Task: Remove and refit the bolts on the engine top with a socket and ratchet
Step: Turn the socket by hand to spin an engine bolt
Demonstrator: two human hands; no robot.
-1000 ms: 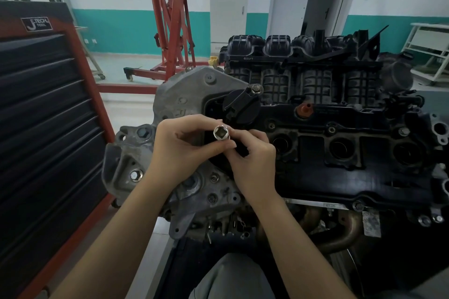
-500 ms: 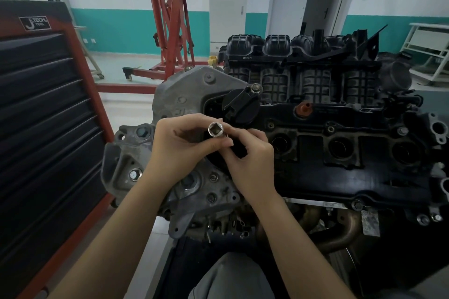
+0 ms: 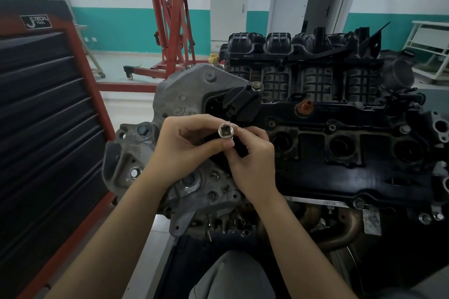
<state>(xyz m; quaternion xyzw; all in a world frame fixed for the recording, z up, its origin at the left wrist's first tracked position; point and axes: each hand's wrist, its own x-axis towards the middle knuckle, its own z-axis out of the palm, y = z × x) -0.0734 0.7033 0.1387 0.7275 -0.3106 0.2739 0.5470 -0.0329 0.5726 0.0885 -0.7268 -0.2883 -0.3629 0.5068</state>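
Both hands pinch a chrome socket [image 3: 226,131] between them, over the near left corner of the engine top [image 3: 340,167]: the left hand [image 3: 187,148] curls round its barrel with thumb and fingertips, and the right hand [image 3: 252,160] closes on it from the other side. Its square drive hole faces the camera; the lower end is hidden behind the fingers, so what it sits on cannot be made out. No ratchet shows. A black oil filler cap [image 3: 240,104] stands just behind the hands. Several bolts [image 3: 359,203] dot the cover's edge. At left, a red tool cabinet [image 3: 48,109] is cut off by the frame.
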